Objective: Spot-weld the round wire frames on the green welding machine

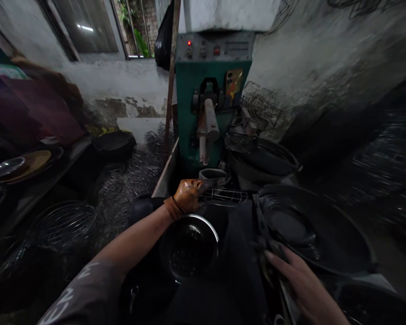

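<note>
My left hand (186,197) wears an orange-brown glove with darkened fingers. Its fingers are closed on a small wire rack (228,196) of bent metal rods, just below the green machine. A round bowl (192,246) with a bright rim and dark, shiny inside is below this hand, close to my lap. My right hand (296,268) is bare and low on the right, beside a large dark pan. Its fingers are curled at something dark, which blur and shadow hide.
The green machine (211,72) has a red light and thick metal arms reaching forward; a phone (233,83) rests on its front. Wire coils (131,176) are heaped at left. A large pan (345,234) with rings inside and another basin (274,158) stand right.
</note>
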A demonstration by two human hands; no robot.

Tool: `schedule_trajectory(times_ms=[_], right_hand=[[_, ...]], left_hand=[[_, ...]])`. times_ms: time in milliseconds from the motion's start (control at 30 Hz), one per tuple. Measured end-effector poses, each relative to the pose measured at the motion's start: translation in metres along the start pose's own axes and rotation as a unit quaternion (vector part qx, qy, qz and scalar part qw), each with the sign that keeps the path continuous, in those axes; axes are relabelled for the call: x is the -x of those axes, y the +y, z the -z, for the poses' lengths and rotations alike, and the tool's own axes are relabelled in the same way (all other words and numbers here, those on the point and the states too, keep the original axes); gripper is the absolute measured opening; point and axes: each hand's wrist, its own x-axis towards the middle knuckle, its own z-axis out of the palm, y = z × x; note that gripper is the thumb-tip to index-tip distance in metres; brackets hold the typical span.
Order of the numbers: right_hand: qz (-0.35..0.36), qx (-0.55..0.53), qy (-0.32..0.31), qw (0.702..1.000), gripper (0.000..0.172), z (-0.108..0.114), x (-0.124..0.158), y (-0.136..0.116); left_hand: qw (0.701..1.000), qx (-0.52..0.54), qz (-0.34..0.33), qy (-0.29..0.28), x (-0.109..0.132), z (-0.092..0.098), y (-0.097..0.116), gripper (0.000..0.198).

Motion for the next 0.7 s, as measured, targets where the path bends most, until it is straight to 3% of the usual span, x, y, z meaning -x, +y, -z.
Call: schedule_trajectory(times_ms=[167,500,700], right_hand=[[0.020,0.006,-0.074,0.997,0.056,-0.031,-0.024,-0.005],[0.009,0.049,-0.033,0.998,0.059,-0.047,-0.034,-0.020],[-0.011,-0.016,-0.023,1.000,0.055,-0.058,-0.040,-0.009]], left_hand=[[1.000,-0.012,-0.007,0.004,0.002,-0.006,0.003,0.077],[1.000,-0.017,-0.011,-0.022,0.002,-0.002,0.005,0.073],[0.999,-0.010,-0.009,-0.032,0.002,0.000,0.001,0.074]])
